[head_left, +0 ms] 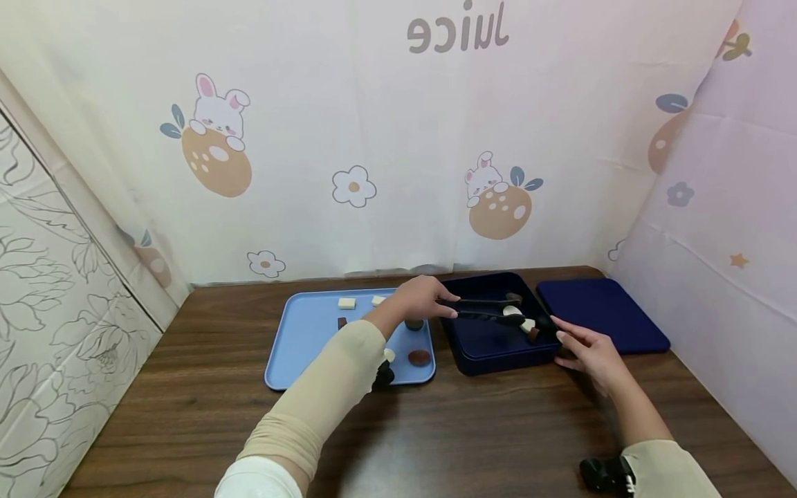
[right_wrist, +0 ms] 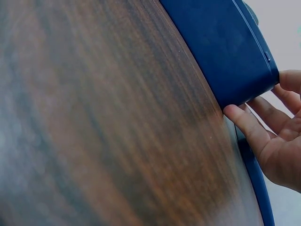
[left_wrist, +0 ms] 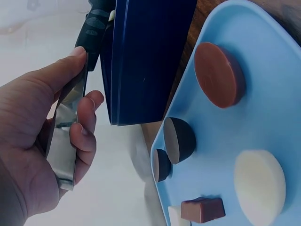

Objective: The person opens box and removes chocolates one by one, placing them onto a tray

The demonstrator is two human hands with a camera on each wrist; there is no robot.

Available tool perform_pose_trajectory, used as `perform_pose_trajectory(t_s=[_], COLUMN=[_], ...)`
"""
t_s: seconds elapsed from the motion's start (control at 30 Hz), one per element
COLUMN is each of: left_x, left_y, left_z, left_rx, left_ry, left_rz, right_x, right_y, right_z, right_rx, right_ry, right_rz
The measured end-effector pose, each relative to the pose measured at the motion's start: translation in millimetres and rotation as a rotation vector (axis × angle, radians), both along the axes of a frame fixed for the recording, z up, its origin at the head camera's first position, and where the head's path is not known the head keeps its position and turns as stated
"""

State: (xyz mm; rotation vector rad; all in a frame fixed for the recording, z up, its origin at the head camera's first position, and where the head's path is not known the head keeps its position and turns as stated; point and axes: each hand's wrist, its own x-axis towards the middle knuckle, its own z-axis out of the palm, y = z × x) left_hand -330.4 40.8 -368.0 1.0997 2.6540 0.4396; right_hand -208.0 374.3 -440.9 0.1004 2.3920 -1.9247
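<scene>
My left hand (head_left: 420,302) holds a pair of metal tongs (left_wrist: 66,127) with black ends, thumb on one arm and fingers on the other. Inside the navy box (head_left: 461,353) the tong ends stand around a white round piece (head_left: 512,311); whether they grip it I cannot tell. Close by in the box lie a white piece (head_left: 528,325) and a brown square piece (head_left: 533,335) that look like chocolates. At the box's right front corner my right hand (head_left: 591,353) holds the wall, its thumb low on the corner in the right wrist view.
Left of the box, a light blue tray (head_left: 292,353) carries several chocolate-like pieces, among them a brown round one (left_wrist: 218,75) and a white round one (left_wrist: 260,188). A flat navy lid (head_left: 610,315) lies to the right. Curtains (head_left: 355,138) hang behind the wooden table (head_left: 486,443).
</scene>
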Motion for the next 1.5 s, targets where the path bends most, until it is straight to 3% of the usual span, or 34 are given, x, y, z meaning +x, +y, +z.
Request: perform_pose_trajectory(t_s=[0.6, 0.8, 1.5], left_x=[19.8, 25.9, 53.6], left_y=[-30, -44, -94], left_z=[6.9, 6.4, -5.1], left_rx=[0.155, 0.226, 0.349], left_ry=[-0.042, -0.084, -0.042], left_rz=[-0.040, -0.021, -0.041], right_x=[-1.1, -1.1, -0.9], right_y=[4, 3, 1], right_z=[-1.7, -1.3, -1.2], right_rx=[0.026, 0.009, -0.010], right_ry=[0.008, 0.012, 0.008], right_rz=[0.016, 0.014, 0.011])
